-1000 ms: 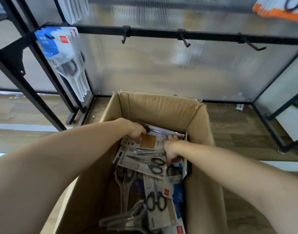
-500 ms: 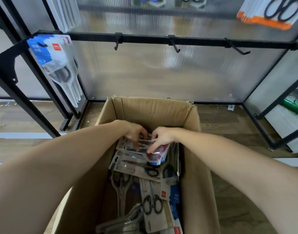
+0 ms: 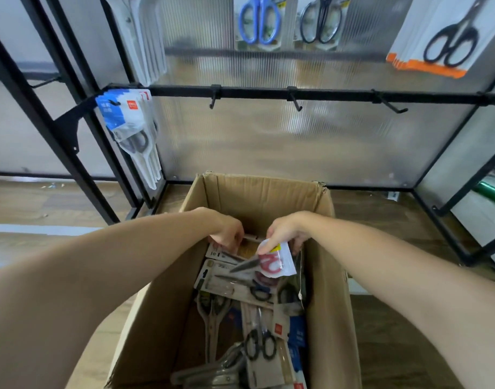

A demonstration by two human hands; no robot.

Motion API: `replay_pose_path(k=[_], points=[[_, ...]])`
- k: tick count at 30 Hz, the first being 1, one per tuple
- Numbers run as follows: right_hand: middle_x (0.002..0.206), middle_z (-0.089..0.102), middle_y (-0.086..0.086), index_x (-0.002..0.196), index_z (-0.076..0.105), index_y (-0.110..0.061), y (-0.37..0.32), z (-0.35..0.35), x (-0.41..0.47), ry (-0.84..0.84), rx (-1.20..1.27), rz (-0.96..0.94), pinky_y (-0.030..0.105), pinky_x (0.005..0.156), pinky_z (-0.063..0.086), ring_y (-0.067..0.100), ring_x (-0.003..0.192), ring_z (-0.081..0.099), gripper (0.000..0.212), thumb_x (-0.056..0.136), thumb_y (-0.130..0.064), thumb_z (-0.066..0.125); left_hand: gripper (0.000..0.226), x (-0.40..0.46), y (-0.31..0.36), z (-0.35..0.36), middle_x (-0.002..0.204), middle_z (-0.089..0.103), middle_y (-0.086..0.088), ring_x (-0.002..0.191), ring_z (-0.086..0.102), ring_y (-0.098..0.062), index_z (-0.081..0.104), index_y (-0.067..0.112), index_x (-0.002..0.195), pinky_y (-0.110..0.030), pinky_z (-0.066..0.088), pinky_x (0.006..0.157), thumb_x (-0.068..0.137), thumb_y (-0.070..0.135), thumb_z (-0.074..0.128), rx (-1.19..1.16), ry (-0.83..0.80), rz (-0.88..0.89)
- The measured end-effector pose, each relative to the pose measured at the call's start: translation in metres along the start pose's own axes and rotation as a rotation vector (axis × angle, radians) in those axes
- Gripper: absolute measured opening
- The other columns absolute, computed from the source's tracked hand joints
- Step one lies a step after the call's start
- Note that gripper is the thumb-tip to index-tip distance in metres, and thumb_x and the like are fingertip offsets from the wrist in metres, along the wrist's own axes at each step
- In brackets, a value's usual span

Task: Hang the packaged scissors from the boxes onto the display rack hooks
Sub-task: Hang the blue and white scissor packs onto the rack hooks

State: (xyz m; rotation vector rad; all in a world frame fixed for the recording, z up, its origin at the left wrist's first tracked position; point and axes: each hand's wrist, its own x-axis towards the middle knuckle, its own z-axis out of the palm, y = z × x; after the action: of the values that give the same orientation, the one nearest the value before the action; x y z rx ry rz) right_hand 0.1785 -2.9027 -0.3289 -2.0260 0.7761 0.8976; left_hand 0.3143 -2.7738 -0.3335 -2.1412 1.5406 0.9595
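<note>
An open cardboard box (image 3: 257, 192) stands on the floor below the display rack, holding several packaged scissors (image 3: 240, 284). My right hand (image 3: 285, 230) pinches the top of a packet of red-handled scissors (image 3: 274, 262) and holds it above the pile. My left hand (image 3: 226, 228) reaches into the box beside it, fingers curled on a grey and tan packet (image 3: 226, 252). The rack's black bar (image 3: 325, 94) carries three bare hooks (image 3: 295, 103).
A bunch of blue and white scissor packets (image 3: 128, 119) hangs at the bar's left end. Above hang blue-handled (image 3: 259, 21), black-handled (image 3: 320, 21) and orange-edged (image 3: 442, 35) packets. Black frame legs (image 3: 81, 169) stand left and right. A green object (image 3: 490, 190) lies far right.
My right hand has taken hold of the red-handled packet and lifted it out of the pile. The view has tilted up, showing the upper row of hanging scissors.
</note>
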Motion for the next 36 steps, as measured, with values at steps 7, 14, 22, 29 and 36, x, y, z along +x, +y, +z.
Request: replay_pose_path(k=[7,14,22,29,36], points=[[0.114,0.066,0.02,0.135,0.05,0.011,0.006,0.005,-0.004,-0.373,0.322,-0.023,0.035,0.092,0.057,0.028,0.115,0.064,0.044,0.093,0.002,0.062,0.047,0.001,0.018,-0.007,0.105,0.059,0.003,0.092,0.055,-0.015,0.06,0.017,0.115,-0.037,0.051,0.086,0.075,0.021,0.084,-0.136,-0.04,0.086],[0.113,0.064,0.026,0.13,0.052,0.011,0.019,0.006,0.001,-0.258,0.304,0.059,0.031,0.081,0.061,0.031,0.102,0.069,0.039,0.092,0.015,0.056,0.077,0.015,0.033,0.016,0.139,0.048,0.002,0.13,0.045,-0.021,0.042,0.028,0.142,-0.044,0.043,0.108,0.077,0.035,0.083,-0.204,-0.205,0.114],[0.142,0.05,0.015,0.141,0.048,-0.003,0.013,0.035,0.041,-0.037,-0.349,0.191,0.042,0.104,0.05,0.033,0.123,0.058,0.05,0.098,-0.023,0.062,0.04,0.024,0.045,0.035,0.118,0.061,-0.003,0.101,0.063,-0.023,0.06,0.027,0.107,-0.045,0.055,0.092,0.081,0.055,0.071,-0.072,-0.25,0.115],[0.127,0.057,0.01,0.138,0.052,-0.007,0.005,0.058,0.058,-0.124,-0.759,0.107,0.038,0.106,0.045,0.027,0.113,0.058,0.053,0.098,-0.041,0.058,0.073,0.007,0.092,0.066,0.125,0.058,-0.002,0.108,0.056,-0.025,0.05,0.024,0.138,-0.038,0.051,0.091,0.082,0.069,0.061,-0.07,-0.357,0.107],[0.11,0.061,0.006,0.129,0.057,-0.008,0.016,0.05,0.054,0.018,-0.702,0.102,0.033,0.092,0.052,0.023,0.096,0.06,0.083,0.079,-0.074,0.062,0.091,-0.013,0.107,0.08,0.107,0.057,-0.006,0.096,0.051,-0.025,0.056,0.019,0.128,-0.039,0.042,0.084,0.072,0.089,0.047,0.23,-0.305,0.124]])
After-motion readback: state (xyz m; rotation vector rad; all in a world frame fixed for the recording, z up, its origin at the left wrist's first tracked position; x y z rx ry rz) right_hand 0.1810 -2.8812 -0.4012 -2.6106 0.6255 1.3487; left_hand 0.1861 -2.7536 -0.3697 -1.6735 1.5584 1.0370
